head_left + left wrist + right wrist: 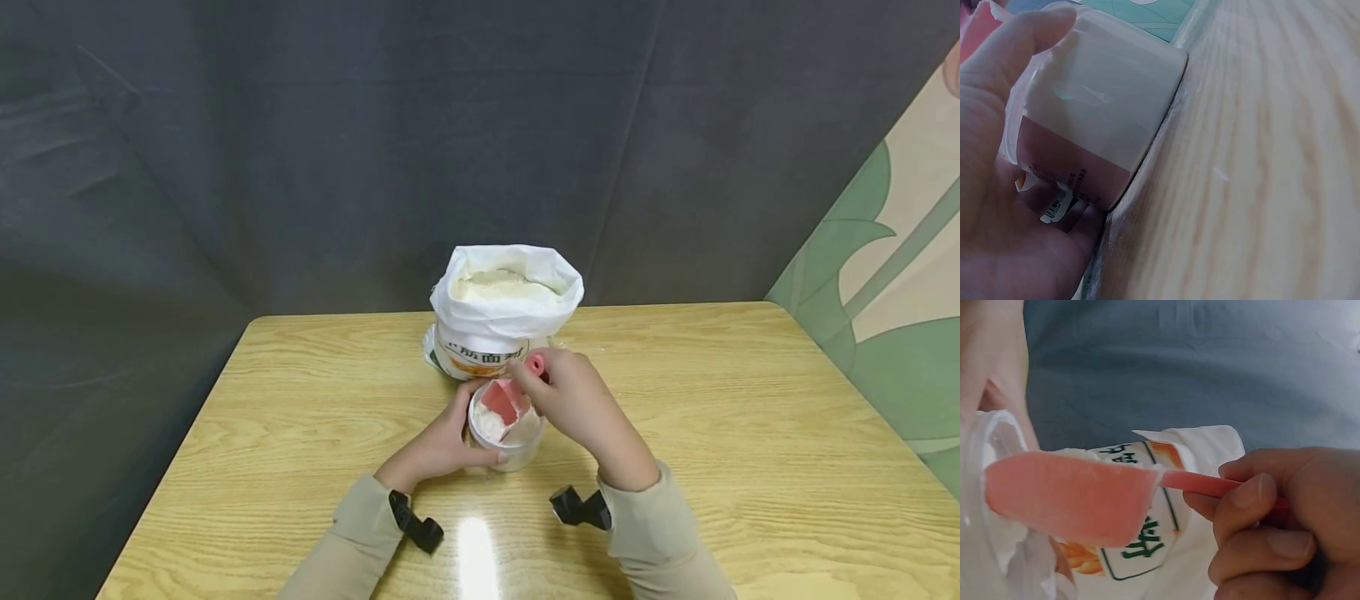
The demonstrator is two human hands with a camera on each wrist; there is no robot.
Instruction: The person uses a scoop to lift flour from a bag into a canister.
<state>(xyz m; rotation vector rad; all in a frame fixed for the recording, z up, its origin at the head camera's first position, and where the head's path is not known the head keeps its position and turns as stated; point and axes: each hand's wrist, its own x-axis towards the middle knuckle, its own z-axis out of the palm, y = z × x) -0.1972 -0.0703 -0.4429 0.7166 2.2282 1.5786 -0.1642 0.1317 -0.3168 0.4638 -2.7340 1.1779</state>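
A clear plastic tub [521, 451] with white flour in it stands on the table. My left hand [444, 442] grips it from the left, the thumb along its near side and the fingers round the back. In my right hand [573, 400] is the handle of a pink scoop [1072, 497], held in curled fingers. The scoop's blade tilts down into the tub's mouth, with flour at its edge. Right behind the tub stands an open white flour bag [487, 321], its top rolled back and flour showing inside. A brownish label [1072, 162] covers part of the tub's side.
The wooden table [315, 400] stretches to both sides of the hands. A dark cloth [420, 150] hangs behind its far edge, and a patterned wall with green leaves [885, 333] stands to the right. A little spilled flour lies near the bag.
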